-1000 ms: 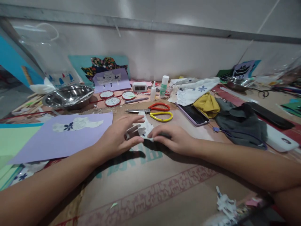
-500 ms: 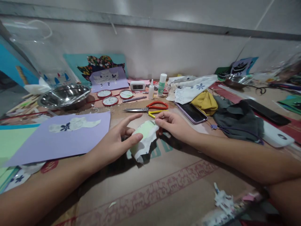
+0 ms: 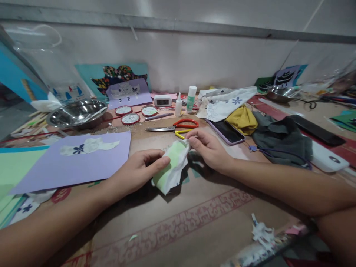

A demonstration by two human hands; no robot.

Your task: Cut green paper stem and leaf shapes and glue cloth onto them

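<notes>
A crumpled piece of pale green paper with a white, ragged-edged layer [image 3: 172, 166] is held a little above the cardboard surface [image 3: 167, 226]. My left hand [image 3: 147, 163] grips its left side, thumb on top and fingers curled behind. At its upper right corner, my right hand [image 3: 207, 148] pinches the edge between thumb and fingers. Just beyond the paper lie scissors [image 3: 174, 128] with one orange and one yellow handle. To the left, a purple sheet [image 3: 91, 168] carries a white cutout [image 3: 97, 145] with a dark blue flower.
A steel bowl [image 3: 76, 113] stands at the back left, near several red-rimmed round dishes [image 3: 130, 119]. A glue stick [image 3: 191, 99], a small white bottle [image 3: 178, 105] and a digital clock [image 3: 162, 100] line the back. On the right lie a phone [image 3: 226, 132], yellow cloth [image 3: 242, 120] and dark cloth [image 3: 278, 139].
My left hand's raised fingers have come down and closed on the paper's left side. The paper has turned slightly, showing more of its green face. My right hand keeps its pinch.
</notes>
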